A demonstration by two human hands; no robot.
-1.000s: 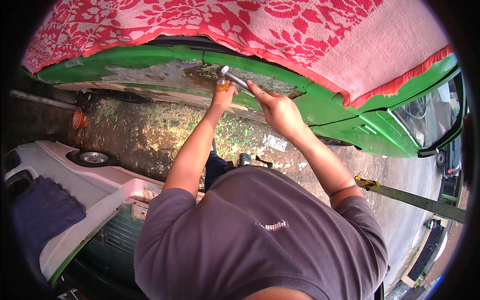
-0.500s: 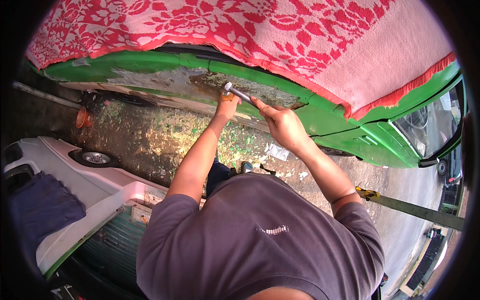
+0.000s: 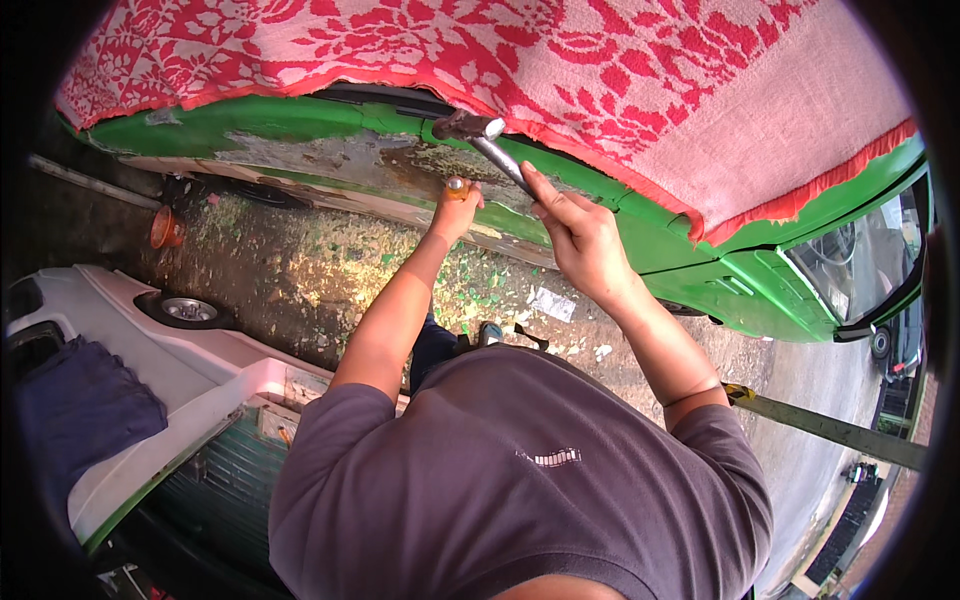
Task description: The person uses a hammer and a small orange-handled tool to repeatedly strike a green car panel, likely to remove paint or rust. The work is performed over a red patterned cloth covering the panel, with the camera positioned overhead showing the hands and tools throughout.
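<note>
Right hand (image 3: 585,240): fingers curled shut around the metal handle of a hammer (image 3: 487,143), thumb lying along the shaft; the hammer slants up and to the left from the fist, its dark head raised just below the hem of the cloth and close above the stripped strip of the panel. Left hand (image 3: 455,208): closed around a small tool with an orange butt end (image 3: 458,186) that shows above the fingers; the tool's tip is hidden by the hand, so whether it touches the metal cannot be told; the fist sits against the lower edge of the bare patch, just left of and below the hammer head. Green car panel (image 3: 250,125): runs across the upper part of the view, its paint scraped away in a long grey and rust-brown patch (image 3: 330,155) between the two hands and leftward. Red and white flowered cloth (image 3: 560,60): draped over the car above the panel, red fringe hanging along its edge. Ground (image 3: 300,270): dirt strewn with green and pale paint flakes below the panel. Orange object (image 3: 163,226): on the ground at left, near the panel's lower edge. White body part (image 3: 150,350): lies at lower left, a dark blue cloth (image 3: 80,410) on it. Grey shirt (image 3: 520,480): the person's own, filling the lower middle.
</note>
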